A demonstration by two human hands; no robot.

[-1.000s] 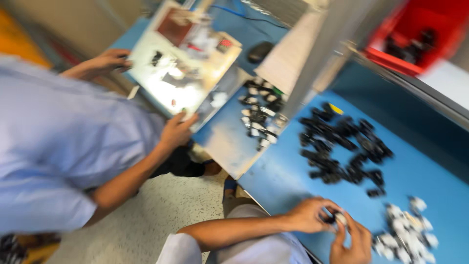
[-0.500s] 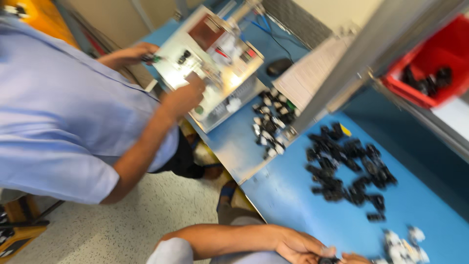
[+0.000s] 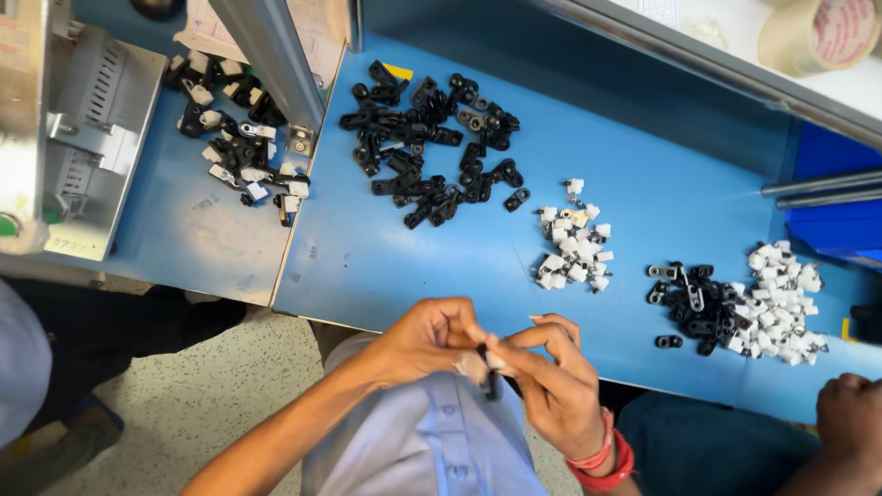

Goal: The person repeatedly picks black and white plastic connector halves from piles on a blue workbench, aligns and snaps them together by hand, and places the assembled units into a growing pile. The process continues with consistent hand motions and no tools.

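My left hand (image 3: pixel 423 338) and my right hand (image 3: pixel 551 390) meet in front of my chest, just off the near edge of the blue table (image 3: pixel 441 248). Their fingertips pinch a small black clip (image 3: pixel 488 377) and a pale white piece (image 3: pixel 472 366) pressed together. The left fingers are on the white piece and the right fingers on the clip. My right wrist carries red bangles (image 3: pixel 602 459). A heap of black clips (image 3: pixel 423 138) lies at the far middle of the table. A small heap of white pieces (image 3: pixel 574 250) sits just beyond my hands.
At the right lie a black clip pile (image 3: pixel 694 303) and a white piece pile (image 3: pixel 781 303), with another person's hand (image 3: pixel 850 404) below them. Mixed black-and-white parts (image 3: pixel 239 138) lie beside a metal machine (image 3: pixel 83 138) at the left. A metal post (image 3: pixel 276 64) and a tape roll (image 3: pixel 818 32) stand at the back.
The view has swung from the neighbour at the machine to straight down over the table. My hands have drawn back from the table's right part to my chest, still pinching parts.
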